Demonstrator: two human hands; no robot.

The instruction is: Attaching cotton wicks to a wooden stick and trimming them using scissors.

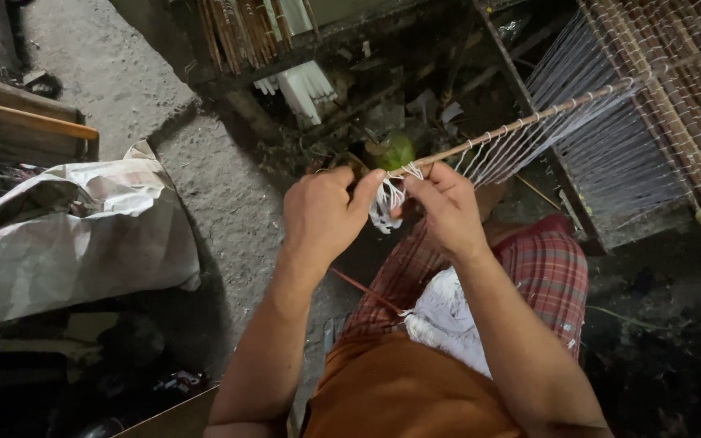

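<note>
On a rough concrete floor (pixel 229 203) beside a bamboo-slat loom (pixel 675 105), a crumpled white sack (pixel 75 235) lies. Left hand (pixel 322 215) and right hand (pixel 448 207) pinch white threads (pixel 389 199) at the near end of a thin stick (pixel 521 124), fingers clenched on them.

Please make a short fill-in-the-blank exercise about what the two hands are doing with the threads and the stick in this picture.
1. Both the left hand and the right hand pinch a bunch of ____ threads.
2. The threads are looped along a thin wooden ____ that runs up to the right.
3. On the ground at the left lies a crumpled ____ sack.
4. Just behind the hands sits a round ____ fruit.

Missing words: white; stick; white; green
</note>
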